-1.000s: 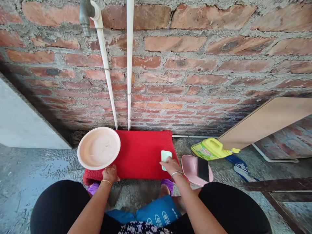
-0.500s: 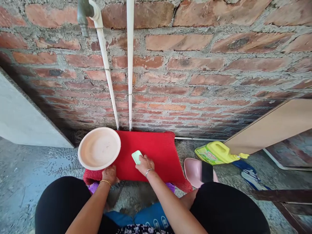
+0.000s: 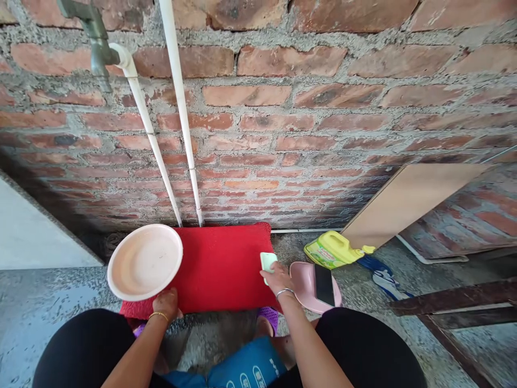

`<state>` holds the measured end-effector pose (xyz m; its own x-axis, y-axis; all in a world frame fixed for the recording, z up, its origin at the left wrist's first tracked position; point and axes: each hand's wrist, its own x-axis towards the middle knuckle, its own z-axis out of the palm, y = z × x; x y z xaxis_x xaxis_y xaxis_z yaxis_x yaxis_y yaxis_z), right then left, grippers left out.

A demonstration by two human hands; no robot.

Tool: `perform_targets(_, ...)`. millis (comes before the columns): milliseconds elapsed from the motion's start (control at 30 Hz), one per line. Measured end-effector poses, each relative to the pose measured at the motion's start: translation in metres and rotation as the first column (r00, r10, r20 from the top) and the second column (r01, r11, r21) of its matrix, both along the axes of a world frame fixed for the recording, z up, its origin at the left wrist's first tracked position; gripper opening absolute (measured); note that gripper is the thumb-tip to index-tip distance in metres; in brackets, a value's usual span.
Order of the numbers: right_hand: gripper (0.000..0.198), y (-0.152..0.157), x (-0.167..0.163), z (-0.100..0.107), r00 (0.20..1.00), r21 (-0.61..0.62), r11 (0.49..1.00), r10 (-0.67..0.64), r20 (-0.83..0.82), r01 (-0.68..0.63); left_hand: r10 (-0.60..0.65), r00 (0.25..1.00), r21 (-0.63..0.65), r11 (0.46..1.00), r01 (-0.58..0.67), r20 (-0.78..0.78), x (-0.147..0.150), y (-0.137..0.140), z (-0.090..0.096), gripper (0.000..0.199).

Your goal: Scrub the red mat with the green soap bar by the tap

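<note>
Head view: a red cloth (image 3: 226, 269) is seen spread between the person's feet and a brick wall (image 3: 258, 140); what it is laid over is hidden.

Pale green bar: it is held above the right end of the red cloth (image 3: 226, 269), its far end left uncovered; whether the two touch cannot be told.

Right hand (image 3: 278, 277): the pale green bar (image 3: 267, 261) is gripped by its near end, the fingers drawn in narrow around it.

Left hand (image 3: 166, 303): it is set at the cloth's front edge, just beside the rim of a peach basin (image 3: 137, 258) — whether the fabric is pinched or only pressed cannot be told, as the fingers are partly hidden.

Handling of the bar: it is judged light and stiff, and likely slippery if wet; it is best taken across its narrow width, by the sides.

Handling of the cloth: it is judged soft, thick and prone to bunching, heavier if soaked; it is best held by the front edge — near the left hand.

Beside the right forearm: a pink container (image 3: 301, 280) is seen with a dark slab (image 3: 323, 285) across it, and a yellow jug (image 3: 329, 250) is placed behind.
</note>
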<state>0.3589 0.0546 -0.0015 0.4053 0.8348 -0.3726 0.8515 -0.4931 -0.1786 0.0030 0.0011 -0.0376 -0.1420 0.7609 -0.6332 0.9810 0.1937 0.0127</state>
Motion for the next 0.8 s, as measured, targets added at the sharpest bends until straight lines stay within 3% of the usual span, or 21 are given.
perform_targets(100, 0.038, 0.004, -0.053, -0.003, 0.980, 0.057, 0.978, 0.200, -0.019, -0.199, -0.006, 1.000, 0.003, 1.000, 0.006, -0.004, 0.001, 0.000, 0.000, 0.055)
perform_targets(233, 0.035, 0.005, -0.121, -0.021, 0.876, 0.069, 0.882, 0.471, -0.102, -0.467, -0.011, 1.000, 0.001, 1.000, 0.011, -0.024, 0.002, 0.001, 0.001, 0.056)
perform_targets(400, 0.034, 0.005, -0.158, -0.042, 0.835, 0.037, 0.848, 0.528, -0.156, -0.529, -0.026, 1.000, -0.012, 1.000, 0.026, -0.007, 0.000, 0.002, -0.003, 0.054)
perform_targets(500, 0.033, 0.008, -0.154, -0.045, 0.845, 0.017, 0.856, 0.513, -0.152, -0.517, -0.021, 1.000, -0.004, 1.000, 0.021, -0.010, -0.001, 0.002, -0.006, 0.055)
perform_targets(600, 0.033, 0.011, -0.129, -0.040, 0.874, 0.007, 0.881, 0.470, -0.123, -0.473, -0.027, 1.000, 0.010, 1.000, 0.027, 0.001, 0.000, 0.000, -0.005, 0.054)
perform_targets(700, 0.034, 0.013, -0.081, -0.032, 0.922, 0.010, 0.924, 0.383, -0.060, -0.383, -0.014, 1.000, 0.015, 1.000, 0.014, -0.011, 0.002, -0.002, -0.002, 0.054)
perform_targets(800, 0.033, 0.007, -0.024, -0.022, 0.987, 0.031, 0.987, 0.157, -0.030, -0.156, -0.014, 1.000, 0.012, 1.000, 0.014, 0.000, 0.001, -0.003, -0.003, 0.052)
